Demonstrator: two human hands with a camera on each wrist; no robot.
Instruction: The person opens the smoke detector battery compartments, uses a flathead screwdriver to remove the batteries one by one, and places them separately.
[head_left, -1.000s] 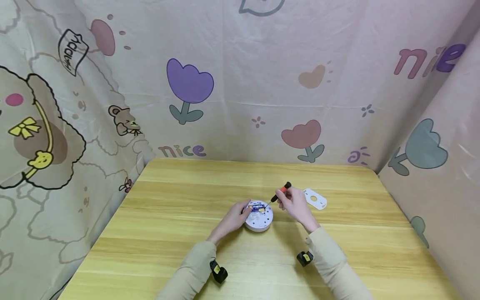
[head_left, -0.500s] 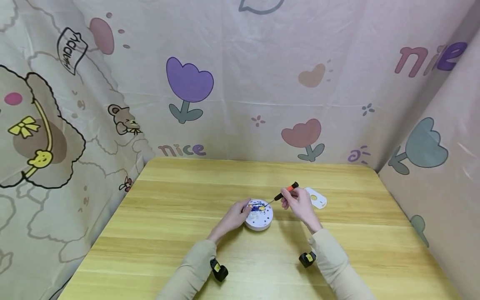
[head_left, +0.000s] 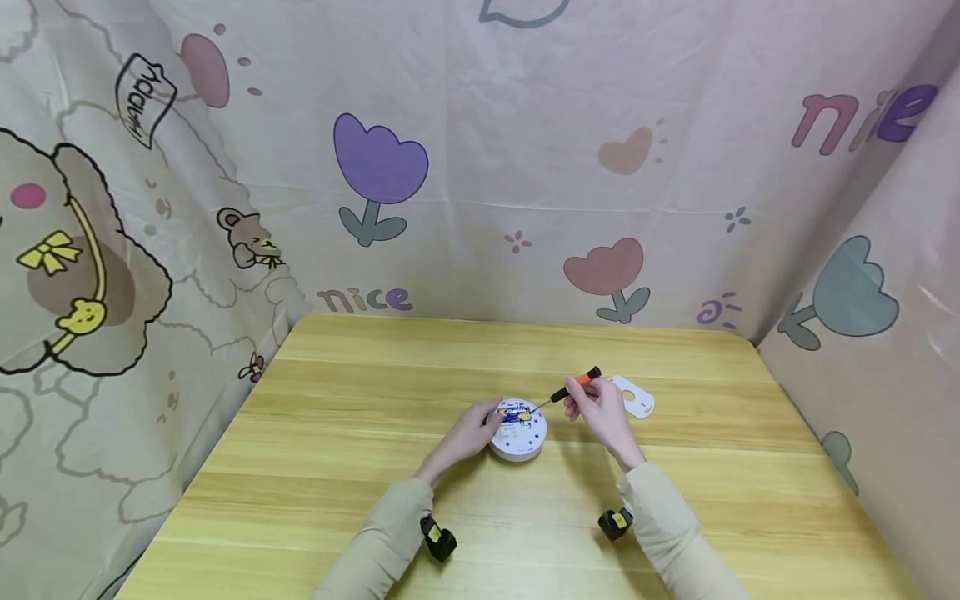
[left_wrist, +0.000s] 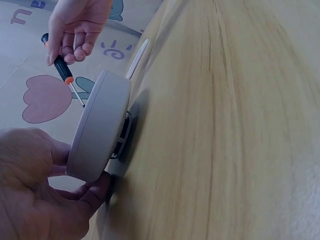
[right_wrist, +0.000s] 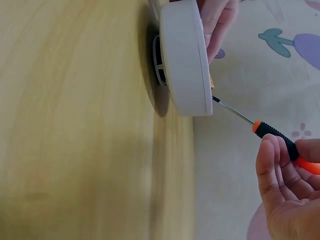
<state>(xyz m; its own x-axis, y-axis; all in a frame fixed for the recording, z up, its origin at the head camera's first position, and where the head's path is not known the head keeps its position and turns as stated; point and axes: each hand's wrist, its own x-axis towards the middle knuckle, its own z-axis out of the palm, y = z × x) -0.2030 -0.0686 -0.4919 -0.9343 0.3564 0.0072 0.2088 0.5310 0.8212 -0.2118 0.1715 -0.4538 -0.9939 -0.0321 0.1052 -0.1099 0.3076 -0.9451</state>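
A round white smoke detector (head_left: 519, 440) sits at mid-table with its back up, showing blue and yellow parts in a recess. In the left wrist view, a dark vented part shows under its body (left_wrist: 100, 127), against the table. My left hand (head_left: 471, 432) grips its left edge, thumb on the top face. My right hand (head_left: 602, 414) pinches a black and orange screwdriver (head_left: 576, 385) by the handle. Seen from the right wrist, the screwdriver's thin shaft (right_wrist: 235, 111) slants down to the detector's upturned face, its tip at or near the surface beside a yellow part.
A white mounting plate (head_left: 639, 401) with a round hole lies just beyond my right hand. The wooden table (head_left: 360, 375) is bounded at the back by a printed curtain (head_left: 495, 167). Black wrist cameras hang below both sleeves.
My right hand has moved a little to the right, and the screwdriver now leans lower. Its tip stays by the smoke detector's recess. My left hand keeps its hold.
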